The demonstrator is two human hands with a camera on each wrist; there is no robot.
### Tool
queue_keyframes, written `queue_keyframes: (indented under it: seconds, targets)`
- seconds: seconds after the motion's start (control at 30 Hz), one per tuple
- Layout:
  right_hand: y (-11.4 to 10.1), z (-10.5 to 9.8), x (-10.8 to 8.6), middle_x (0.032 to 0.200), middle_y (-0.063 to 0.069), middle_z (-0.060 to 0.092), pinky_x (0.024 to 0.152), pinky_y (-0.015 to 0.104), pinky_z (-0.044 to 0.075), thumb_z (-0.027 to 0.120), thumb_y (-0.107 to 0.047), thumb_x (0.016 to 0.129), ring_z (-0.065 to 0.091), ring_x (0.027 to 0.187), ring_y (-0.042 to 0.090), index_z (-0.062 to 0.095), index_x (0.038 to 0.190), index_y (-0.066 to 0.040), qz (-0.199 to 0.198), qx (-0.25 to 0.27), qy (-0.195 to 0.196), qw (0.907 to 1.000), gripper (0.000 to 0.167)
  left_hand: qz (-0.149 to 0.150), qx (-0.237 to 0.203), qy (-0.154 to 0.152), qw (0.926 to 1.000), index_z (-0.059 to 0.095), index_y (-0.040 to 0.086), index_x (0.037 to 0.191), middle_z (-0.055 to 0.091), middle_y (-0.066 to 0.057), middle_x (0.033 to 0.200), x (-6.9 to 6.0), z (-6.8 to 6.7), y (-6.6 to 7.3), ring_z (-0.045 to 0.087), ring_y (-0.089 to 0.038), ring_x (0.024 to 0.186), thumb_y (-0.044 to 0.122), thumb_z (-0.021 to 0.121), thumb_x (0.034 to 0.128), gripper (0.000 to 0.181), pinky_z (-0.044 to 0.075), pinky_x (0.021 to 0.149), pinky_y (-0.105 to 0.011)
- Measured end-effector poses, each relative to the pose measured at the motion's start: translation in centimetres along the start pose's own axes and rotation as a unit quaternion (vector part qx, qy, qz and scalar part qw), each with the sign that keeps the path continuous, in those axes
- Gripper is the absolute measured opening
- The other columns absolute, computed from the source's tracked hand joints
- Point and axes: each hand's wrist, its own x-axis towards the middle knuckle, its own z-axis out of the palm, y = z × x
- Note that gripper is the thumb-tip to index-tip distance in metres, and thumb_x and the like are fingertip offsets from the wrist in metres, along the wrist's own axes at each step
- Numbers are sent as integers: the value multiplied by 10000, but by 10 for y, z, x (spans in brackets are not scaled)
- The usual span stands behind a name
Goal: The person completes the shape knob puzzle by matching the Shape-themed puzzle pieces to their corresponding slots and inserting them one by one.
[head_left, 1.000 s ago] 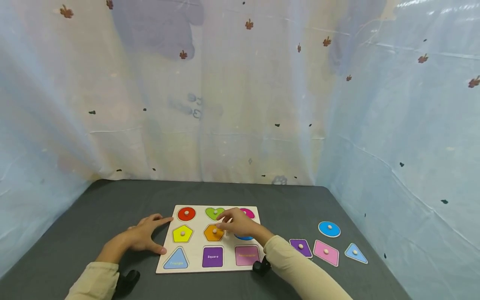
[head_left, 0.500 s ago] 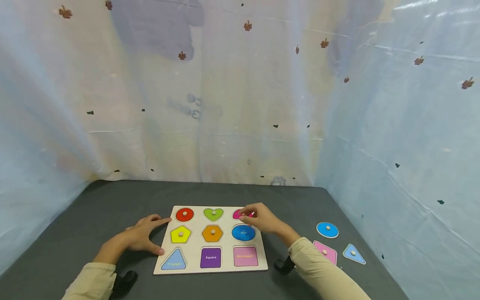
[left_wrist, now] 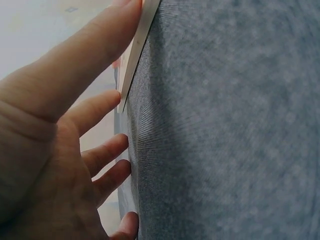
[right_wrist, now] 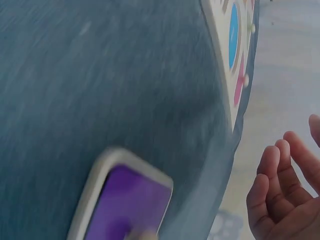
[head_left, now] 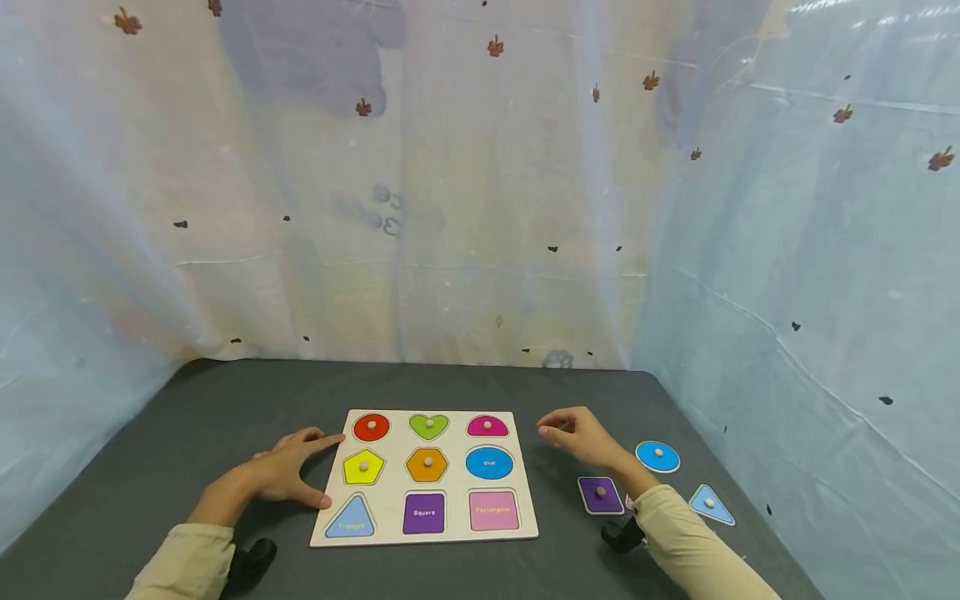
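Note:
A wooden shape puzzle board lies flat on the table. My left hand rests at its left side, thumb and index finger touching the edge, the other fingers spread; the left wrist view shows the same contact. Knobbed pieces sit in the board: red circle, green heart, magenta semicircle, yellow pentagon, orange hexagon. Recesses labelled oval, triangle, square and rectangular show their printed floors. Right of the board my right hand hovers with bent fingers, holding nothing, near the purple square piece.
On the right of the dark table lie a blue oval piece and a light blue triangle piece. The pink rectangle piece is almost wholly hidden under the right forearm. Patterned curtains enclose the back and sides.
My right hand has moved from over the board's middle, past the magenta semicircle, to the table on the right. The left hand stays at the board's edge.

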Motion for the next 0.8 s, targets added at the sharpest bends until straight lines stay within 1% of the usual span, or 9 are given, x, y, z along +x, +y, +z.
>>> queue_keyframes:
  seconds: [0.03, 0.2, 0.4, 0.6, 0.7, 0.8]
  targets:
    - [3, -3, -3, 1133, 249, 711, 712, 275, 560, 618, -181, 1015, 679, 860, 376, 682, 1192, 75, 21, -28, 39, 10000, 318, -26, -16, -43, 10000, 371, 164, 1566, 331, -282, 1521, 0, 1, 0, 320, -535, 1359, 519, 882, 708, 1061, 234, 960, -872]
    - [19, -19, -12, 1148, 275, 704, 722, 280, 557, 616, -190, 1016, 682, 838, 376, 680, 1193, 79, 130, -173, 239, 9995, 328, -9, -36, -94, 9999, 375, 161, 1558, 321, -289, 1530, -2, 0, -1, 309, -555, 1367, 528, 871, 717, 1043, 215, 958, -883]
    - [36, -35, -26, 1123, 306, 696, 704, 273, 555, 614, -150, 1012, 680, 809, 390, 670, 1178, 114, 216, -315, 536, 9978, 317, 41, -51, -100, 9999, 400, 158, 1537, 335, -295, 1520, -3, 0, 2, 320, -576, 1361, 527, 859, 729, 1001, 254, 944, -867]
    - [48, -51, -43, 1101, 301, 701, 697, 280, 569, 618, -120, 1006, 697, 781, 306, 669, 1161, 128, 364, -414, 733, 9958, 297, 36, -43, -94, 9999, 415, 170, 1526, 336, -293, 1528, -2, 0, 4, 309, -578, 1378, 512, 858, 730, 973, 256, 957, -862]
    - [51, -61, -49, 1096, 305, 698, 692, 285, 575, 616, -113, 1006, 698, 768, 256, 670, 1156, 128, 383, -456, 754, 9954, 289, 42, -65, -85, 9999, 420, 171, 1518, 335, -299, 1525, -2, -2, 5, 303, -589, 1379, 498, 858, 737, 954, 252, 955, -864]
    - [53, -70, -53, 1097, 306, 694, 687, 297, 579, 617, -117, 1007, 690, 757, 207, 671, 1159, 125, 508, -474, 758, 9947, 291, 37, -65, -82, 9999, 424, 168, 1512, 329, -310, 1525, -4, -2, 5, 301, -599, 1377, 504, 856, 738, 949, 257, 949, -865]
